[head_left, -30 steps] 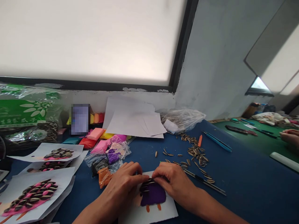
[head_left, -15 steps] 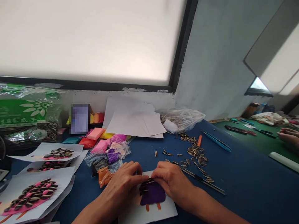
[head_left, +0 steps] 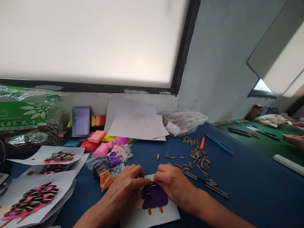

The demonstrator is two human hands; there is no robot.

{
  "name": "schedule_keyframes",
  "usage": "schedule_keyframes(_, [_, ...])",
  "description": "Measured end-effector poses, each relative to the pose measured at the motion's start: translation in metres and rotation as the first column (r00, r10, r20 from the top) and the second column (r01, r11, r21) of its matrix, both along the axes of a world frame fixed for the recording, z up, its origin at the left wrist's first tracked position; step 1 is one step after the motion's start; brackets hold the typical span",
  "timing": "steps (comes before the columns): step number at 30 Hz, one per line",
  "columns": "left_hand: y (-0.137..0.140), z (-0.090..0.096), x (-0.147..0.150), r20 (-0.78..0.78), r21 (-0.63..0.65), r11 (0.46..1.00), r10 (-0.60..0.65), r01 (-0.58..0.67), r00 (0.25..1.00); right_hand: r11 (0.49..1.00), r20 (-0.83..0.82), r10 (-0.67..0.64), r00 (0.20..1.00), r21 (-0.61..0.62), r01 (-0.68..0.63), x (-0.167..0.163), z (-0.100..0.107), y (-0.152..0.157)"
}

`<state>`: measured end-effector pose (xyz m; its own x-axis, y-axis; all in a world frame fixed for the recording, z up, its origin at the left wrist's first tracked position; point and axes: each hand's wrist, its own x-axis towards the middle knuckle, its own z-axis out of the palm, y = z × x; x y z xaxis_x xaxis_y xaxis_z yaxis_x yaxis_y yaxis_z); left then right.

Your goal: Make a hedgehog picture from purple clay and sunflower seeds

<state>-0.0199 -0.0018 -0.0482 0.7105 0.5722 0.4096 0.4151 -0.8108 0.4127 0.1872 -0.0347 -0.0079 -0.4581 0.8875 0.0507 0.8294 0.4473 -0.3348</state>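
Observation:
A purple clay shape (head_left: 156,197) lies on white paper (head_left: 169,218), with two orange clay feet below it. Several striped sunflower seeds (head_left: 146,190) sit in its left part. My right hand (head_left: 172,180) is closed in a pinch at the shape's top edge, where a dark seed partly shows at the fingertips. Coming in from the left, my left hand (head_left: 129,182) has its fingers curled and its thumb tip close against the same spot. Whatever it grips is hidden behind its fingers.
Loose seeds (head_left: 200,156), a pen (head_left: 204,182) and blue tweezers (head_left: 219,144) lie to the right. Finished seed pictures (head_left: 64,186) are stacked left, near bagged coloured clay (head_left: 106,179). Blank sheets (head_left: 137,126) lie behind. Another person's hand (head_left: 293,138) shows far right.
My two hands stay almost in place at the top of the purple shape. At the far right, the other person's hand has shifted slightly.

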Motion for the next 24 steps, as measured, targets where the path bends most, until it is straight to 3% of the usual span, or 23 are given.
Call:
schedule_keyframes(9, [-0.002, 0.000, 0.002, 0.016, 0.030, 0.999, 0.028, -0.028, 0.999, 0.999, 0.022, -0.051, 0.998, 0.017, 0.050, 0.004, 0.010, -0.003])
schedule_keyframes(13, [0.000, -0.002, 0.001, 0.053, 0.039, 0.999, 0.030, -0.032, 0.998, 0.992, 0.028, -0.128, 0.991, 0.021, 0.128, 0.012, 0.017, -0.001])
schedule_keyframes(19, [0.000, 0.002, 0.000, 0.047, 0.036, 0.999, 0.009, -0.010, 0.999, 0.948, 0.166, -0.317, 0.934, 0.056, 0.312, 0.032, 0.025, 0.010])
schedule_keyframes(24, [0.001, -0.003, -0.001, 0.108, 0.011, 0.999, 0.029, -0.030, 0.994, 0.947, 0.182, -0.323, 0.929, 0.059, 0.317, 0.039, 0.021, 0.014])
